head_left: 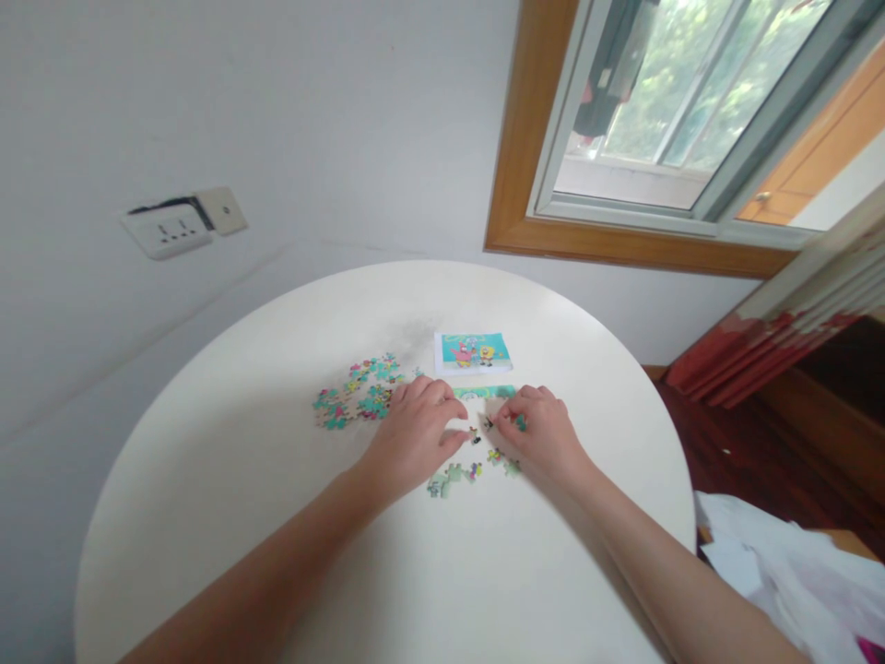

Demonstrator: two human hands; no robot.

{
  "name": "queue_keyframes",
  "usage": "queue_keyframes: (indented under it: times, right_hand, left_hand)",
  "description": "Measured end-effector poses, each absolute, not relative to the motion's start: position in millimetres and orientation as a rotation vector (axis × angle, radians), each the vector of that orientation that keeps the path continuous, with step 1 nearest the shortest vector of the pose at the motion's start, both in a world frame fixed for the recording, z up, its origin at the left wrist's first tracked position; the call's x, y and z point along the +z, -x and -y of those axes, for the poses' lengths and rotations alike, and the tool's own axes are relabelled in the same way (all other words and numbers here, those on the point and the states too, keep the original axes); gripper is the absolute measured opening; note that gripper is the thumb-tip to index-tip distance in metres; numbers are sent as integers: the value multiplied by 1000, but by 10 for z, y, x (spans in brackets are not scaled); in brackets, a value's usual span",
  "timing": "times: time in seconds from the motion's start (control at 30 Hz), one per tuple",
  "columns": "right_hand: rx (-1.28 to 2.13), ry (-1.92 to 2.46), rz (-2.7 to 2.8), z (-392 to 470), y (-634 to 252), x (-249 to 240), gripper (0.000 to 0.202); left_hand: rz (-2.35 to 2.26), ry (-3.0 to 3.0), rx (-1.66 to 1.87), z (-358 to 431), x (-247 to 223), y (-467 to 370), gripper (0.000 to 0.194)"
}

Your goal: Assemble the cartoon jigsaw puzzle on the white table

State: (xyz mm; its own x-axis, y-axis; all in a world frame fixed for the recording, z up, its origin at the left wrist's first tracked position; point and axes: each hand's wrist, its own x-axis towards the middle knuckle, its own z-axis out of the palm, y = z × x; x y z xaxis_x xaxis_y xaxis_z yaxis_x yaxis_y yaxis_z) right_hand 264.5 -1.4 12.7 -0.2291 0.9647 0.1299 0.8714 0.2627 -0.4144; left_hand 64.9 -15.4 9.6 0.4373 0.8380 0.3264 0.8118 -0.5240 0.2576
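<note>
Head view: near the centre of the frame, right hand (543, 426) with thumb and forefinger pressed together, apparently pinching a small puzzle piece (486, 422) with dark marks at its left edge. Just left of centre, left hand (418, 429) with fingers curved, thumb and forefinger apart, nothing visibly gripped; just beside the thumb tip, a dark-marked piece (475, 436) on the round white table (277, 516).

Above, between the hands, a joined teal strip (498, 392), by its look an upper border and so the most finished part. By judgement, an early stage: most of the rest yet to be fitted, with a scattered pile of loose pieces (346, 401) left of centre and a few pale and yellow pieces (454, 472) below the hands. Among these last, cannot tell which touch and which interlock.

Strip lying with its long axis left to right, parallel to the lower edge of the picture card (476, 353) just above, figures upright in the frame. Pinched piece too small and covered for reading its long axis; dark-marked piece roughly up and down the frame, slightly tilted.
</note>
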Motion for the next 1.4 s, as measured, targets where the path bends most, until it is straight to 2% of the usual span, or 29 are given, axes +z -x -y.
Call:
queue_keyframes:
  times: [0.23, 0.4, 0.53, 0.63, 0.77, 0.97, 1.4]
  right_hand:
    - [496, 1511, 2107, 5, -2646, 116, 19]
    - [572, 1329, 1990, 2, -2615, 59, 27]
    - [624, 1248, 1938, 38, -2555, 55, 24]
    - [638, 1232, 1969, 65, -2539, 76, 23]
    - [531, 1237, 2176, 65, -2598, 112, 19]
    - [345, 1255, 2495, 65, -2650, 96, 33]
    - [282, 1286, 2539, 65, -2631, 92, 22]
  left_hand:
    - [-1484, -2604, 631, 185, 129, -641, 17]
    - [-1435, -2583, 726, 191, 160, -627, 13]
    - [-1361, -2533, 794, 166, 147, -628, 25]
    - [-1359, -2496, 823, 138, 135, -603, 27]
    - [-1393, -2565, 730, 109, 136, -526, 24]
    - [-1423, -2625, 640, 141, 127, -553, 19]
    - [-1486, -2753, 574, 149, 96, -610, 15]
